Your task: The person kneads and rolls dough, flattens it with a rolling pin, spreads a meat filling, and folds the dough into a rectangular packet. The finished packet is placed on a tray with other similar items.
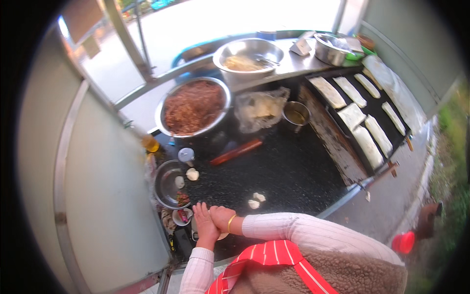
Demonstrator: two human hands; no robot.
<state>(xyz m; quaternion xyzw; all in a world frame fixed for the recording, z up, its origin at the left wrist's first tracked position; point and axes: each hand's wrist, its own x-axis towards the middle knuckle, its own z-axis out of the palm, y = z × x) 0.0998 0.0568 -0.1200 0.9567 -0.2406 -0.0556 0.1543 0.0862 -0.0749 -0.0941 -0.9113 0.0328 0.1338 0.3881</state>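
My left hand (205, 223) and my right hand (222, 217), with a gold bangle at its wrist, touch each other at the near left of the black speckled counter (293, 158). The left fingers are extended; the right ones are bent. Part of a pale round thing shows beneath them, mostly hidden. Just beyond stand a metal bowl (167, 183) with some chopped food and a small white bowl (182, 217). Small dough pieces lie by a lidded shaker (186, 155) and nearer the middle (256, 200). A reddish rolling pin (237, 151) rests farther back.
A large bowl of reddish-brown filling (194, 106), a plastic bag (261, 108) and a metal cup (296, 114) stand at the back. Flat dough pieces lie on a black griddle (389, 95) at right. A steel basin (248, 58) sits on the rear shelf. A wall panel (106, 176) borders the left.
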